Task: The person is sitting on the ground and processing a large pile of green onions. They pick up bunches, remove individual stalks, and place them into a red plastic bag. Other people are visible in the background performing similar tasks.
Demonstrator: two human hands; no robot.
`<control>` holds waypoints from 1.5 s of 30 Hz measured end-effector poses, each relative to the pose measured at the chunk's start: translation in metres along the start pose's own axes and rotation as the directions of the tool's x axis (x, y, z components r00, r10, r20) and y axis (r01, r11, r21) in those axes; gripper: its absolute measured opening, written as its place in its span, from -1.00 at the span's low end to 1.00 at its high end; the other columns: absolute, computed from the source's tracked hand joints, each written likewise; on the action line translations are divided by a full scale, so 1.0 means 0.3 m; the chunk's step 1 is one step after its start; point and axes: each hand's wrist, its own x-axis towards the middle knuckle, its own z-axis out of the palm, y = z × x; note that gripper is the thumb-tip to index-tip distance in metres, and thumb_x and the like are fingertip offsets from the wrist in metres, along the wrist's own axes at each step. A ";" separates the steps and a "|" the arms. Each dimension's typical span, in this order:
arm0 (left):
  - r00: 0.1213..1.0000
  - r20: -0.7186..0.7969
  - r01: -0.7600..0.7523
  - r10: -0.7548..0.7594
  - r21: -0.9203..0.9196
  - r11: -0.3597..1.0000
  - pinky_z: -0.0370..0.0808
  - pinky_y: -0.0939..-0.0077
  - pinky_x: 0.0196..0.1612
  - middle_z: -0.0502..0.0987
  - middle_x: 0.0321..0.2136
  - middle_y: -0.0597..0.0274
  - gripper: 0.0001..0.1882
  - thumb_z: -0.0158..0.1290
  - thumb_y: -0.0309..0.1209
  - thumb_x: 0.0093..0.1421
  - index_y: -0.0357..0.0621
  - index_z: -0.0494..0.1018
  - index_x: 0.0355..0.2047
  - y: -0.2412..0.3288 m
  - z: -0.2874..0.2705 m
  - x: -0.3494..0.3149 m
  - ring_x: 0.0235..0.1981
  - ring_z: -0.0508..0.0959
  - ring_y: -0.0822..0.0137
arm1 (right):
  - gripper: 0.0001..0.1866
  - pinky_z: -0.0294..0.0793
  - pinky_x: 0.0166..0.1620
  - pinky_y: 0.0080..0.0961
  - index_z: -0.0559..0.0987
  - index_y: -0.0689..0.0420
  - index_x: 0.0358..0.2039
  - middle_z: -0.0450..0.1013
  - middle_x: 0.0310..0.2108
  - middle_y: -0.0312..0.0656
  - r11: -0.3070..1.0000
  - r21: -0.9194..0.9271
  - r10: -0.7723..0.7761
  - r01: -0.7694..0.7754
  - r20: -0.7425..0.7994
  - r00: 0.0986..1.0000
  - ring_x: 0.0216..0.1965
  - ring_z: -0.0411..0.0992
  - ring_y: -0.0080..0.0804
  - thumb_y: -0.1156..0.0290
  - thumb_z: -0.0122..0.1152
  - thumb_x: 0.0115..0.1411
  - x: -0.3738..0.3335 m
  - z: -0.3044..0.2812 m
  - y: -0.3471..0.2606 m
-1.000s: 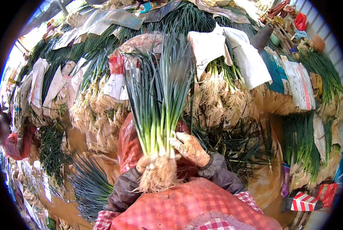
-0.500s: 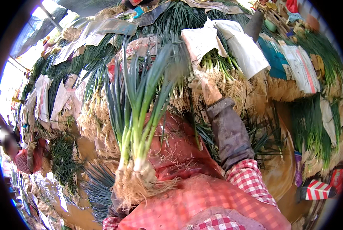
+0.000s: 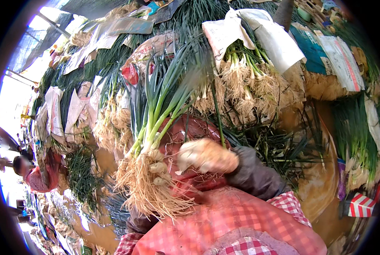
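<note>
A thick bunch of green onions (image 3: 149, 131) stands in front of me, leaves upward, pale stalks and long tan roots hanging below. My left hand (image 3: 158, 168) is mostly hidden by the bunch; pale, finger-like shapes wrap round the stalk bases. The left dark sleeve comes up from below the roots. To the right of the bunch, my right hand (image 3: 207, 157) hovers over my red apron (image 3: 224, 212), smeared by motion. Its fingers are too blurred to show whether they hold anything. Loose root strands lie on the apron.
More green onions with roots (image 3: 249, 80) are heaped ahead, partly under white sacks (image 3: 270, 38). Dark loose leaves (image 3: 275, 148) lie to the right. Another heap (image 3: 355, 131) stands at far right, above a red-and-white striped thing (image 3: 362, 205). At left is a red mesh bag (image 3: 41, 178).
My right hand has come back from the heap toward the held bunch, down and to the left. The bunch has tilted, its roots swinging slightly left and its leaf tops leaning right.
</note>
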 end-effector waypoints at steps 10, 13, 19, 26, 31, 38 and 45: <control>1.000 -0.009 0.016 -0.016 0.020 1.000 0.60 0.11 -0.06 0.35 0.11 -0.31 -0.39 0.05 -0.27 0.25 -0.34 0.18 0.21 -0.017 -0.002 0.041 -0.05 0.56 0.02 | -0.59 0.47 -0.10 -0.28 0.53 0.19 -0.10 0.51 -0.22 -0.11 0.239 -0.677 0.220 -0.695 -0.660 0.719 -0.21 0.49 -0.16 0.10 0.15 0.24 -0.446 -0.152 0.162; 0.999 -0.034 0.032 -0.030 0.045 0.998 0.61 0.09 -0.07 0.35 0.11 -0.31 -0.40 0.04 -0.27 0.25 -0.34 0.18 0.20 -0.020 0.010 0.046 -0.06 0.56 0.01 | -0.56 0.40 0.07 -0.32 0.49 0.22 0.02 0.49 -0.09 -0.10 0.745 -0.268 0.391 -0.611 -0.566 0.725 -0.02 0.44 -0.24 0.17 0.15 0.25 -0.262 -0.085 0.071; 0.951 -0.166 0.287 -0.259 0.177 0.941 0.62 0.05 -0.09 0.35 0.11 -0.32 -0.42 0.03 -0.29 0.26 -0.35 0.18 0.20 -0.065 0.170 0.034 -0.06 0.57 0.00 | -0.50 0.47 -0.02 -0.29 0.42 0.26 0.09 0.49 -0.08 0.03 0.967 0.047 0.254 -0.250 -0.150 0.956 -0.09 0.49 -0.08 0.31 0.23 0.17 -0.014 -0.019 0.114; 0.930 0.298 0.239 -0.213 -0.053 0.969 0.18 -0.03 0.34 0.10 0.33 -0.07 -0.09 0.17 -0.12 0.13 -0.13 -0.02 0.37 -0.189 0.034 0.066 0.34 0.14 -0.02 | -0.63 0.48 -0.29 -0.53 0.42 0.24 0.07 0.47 -0.28 -0.28 0.657 0.559 0.581 -0.506 0.053 0.812 -0.32 0.44 -0.58 0.29 -0.01 0.34 -0.002 0.035 0.075; 0.938 0.247 0.294 -0.242 -0.197 0.935 0.53 0.10 0.06 0.34 0.15 0.02 -0.13 0.26 -0.19 0.07 -0.18 0.09 0.30 -0.158 -0.001 0.052 0.10 0.41 0.08 | -0.68 0.46 -0.23 -0.51 0.47 0.19 0.02 0.47 -0.26 -0.30 0.537 0.708 0.616 -0.459 0.042 0.787 -0.30 0.44 -0.55 0.30 0.05 0.33 0.041 0.056 0.069; 0.930 0.277 0.202 -0.243 0.166 0.965 0.43 0.20 0.12 0.44 0.09 -0.15 -0.15 0.21 -0.21 0.13 -0.25 0.07 0.32 -0.120 0.007 -0.046 0.02 0.52 0.05 | -0.46 0.28 0.23 -0.35 0.37 0.29 0.14 0.35 0.13 -0.11 0.808 0.567 0.434 -0.163 -0.384 0.815 0.17 0.30 -0.29 0.08 -0.09 0.39 0.170 0.038 0.254; 0.921 0.386 -0.189 0.050 0.332 0.924 0.31 0.80 -0.69 0.63 -0.25 0.27 -0.57 0.25 -0.25 0.06 -0.16 0.52 -0.08 -0.116 0.085 -0.156 -0.67 0.38 0.72 | -0.55 0.32 0.18 -0.34 0.30 0.24 0.19 0.34 0.13 -0.13 0.964 0.242 -0.022 0.115 -0.358 0.934 0.12 0.33 -0.27 0.23 -0.14 0.42 0.472 -0.023 0.123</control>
